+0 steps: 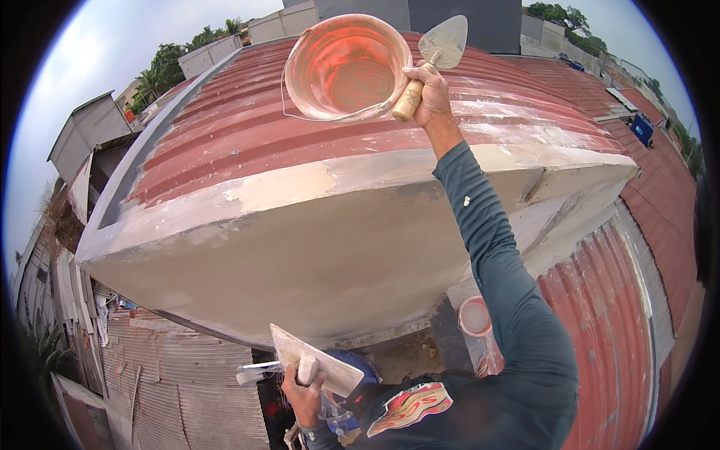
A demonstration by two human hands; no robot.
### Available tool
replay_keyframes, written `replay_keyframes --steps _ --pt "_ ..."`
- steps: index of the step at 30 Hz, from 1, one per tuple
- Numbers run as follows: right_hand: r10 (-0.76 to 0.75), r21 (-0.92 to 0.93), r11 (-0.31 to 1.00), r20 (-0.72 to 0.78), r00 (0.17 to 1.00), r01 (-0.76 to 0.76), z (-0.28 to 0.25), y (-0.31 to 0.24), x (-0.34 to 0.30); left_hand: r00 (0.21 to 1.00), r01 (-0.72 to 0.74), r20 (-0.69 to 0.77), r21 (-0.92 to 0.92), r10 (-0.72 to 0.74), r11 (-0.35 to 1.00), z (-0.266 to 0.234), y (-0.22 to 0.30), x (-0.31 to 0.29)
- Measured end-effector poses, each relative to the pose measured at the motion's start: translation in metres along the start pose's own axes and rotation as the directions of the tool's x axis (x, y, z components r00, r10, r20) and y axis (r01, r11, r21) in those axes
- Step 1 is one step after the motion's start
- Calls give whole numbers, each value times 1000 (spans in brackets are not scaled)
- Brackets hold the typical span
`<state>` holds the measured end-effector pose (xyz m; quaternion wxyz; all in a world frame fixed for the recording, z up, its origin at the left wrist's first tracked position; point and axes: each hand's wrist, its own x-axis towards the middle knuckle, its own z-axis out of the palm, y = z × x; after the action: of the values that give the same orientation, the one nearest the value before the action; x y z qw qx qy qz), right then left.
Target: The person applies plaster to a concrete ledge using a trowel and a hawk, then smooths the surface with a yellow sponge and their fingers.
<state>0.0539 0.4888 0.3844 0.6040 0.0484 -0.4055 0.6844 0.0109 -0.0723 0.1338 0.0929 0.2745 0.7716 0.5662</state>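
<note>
Rooftop parapet (315, 247) beside red corrugated roofing (247, 127)

red ribbed roof (225, 142), clear pink-tinted bucket (346, 67), teal sleeve (510, 285)

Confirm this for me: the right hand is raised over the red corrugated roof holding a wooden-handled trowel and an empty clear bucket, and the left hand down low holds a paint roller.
One detail is wrong. The left hand holds a flat plastering float, not a paint roller, as the head view shows. The rest stands: the right hand grips the wooden-handled trowel and clear bucket over the red corrugated roof.
</note>
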Motion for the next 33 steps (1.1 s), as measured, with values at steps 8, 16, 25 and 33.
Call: replay_keyframes --steps 8,16,25,33 --pt "48 26 998 22 999 -49 -83 -196 -116 940 -87 328 -44 97 995 80 14 36" --pt "-155 -158 984 -510 846 84 -209 -307 -337 721 -44 692 6 27 999 199 22 39" --pt "-457 -460 881 -888 54 -110 -424 -304 -645 382 -164 922 130 -58 978 371 -36 -12" --pt "-452 -402 892 -793 -408 -205 -550 -260 -775 356 -174 918 251 -177 952 555 -127 -107"
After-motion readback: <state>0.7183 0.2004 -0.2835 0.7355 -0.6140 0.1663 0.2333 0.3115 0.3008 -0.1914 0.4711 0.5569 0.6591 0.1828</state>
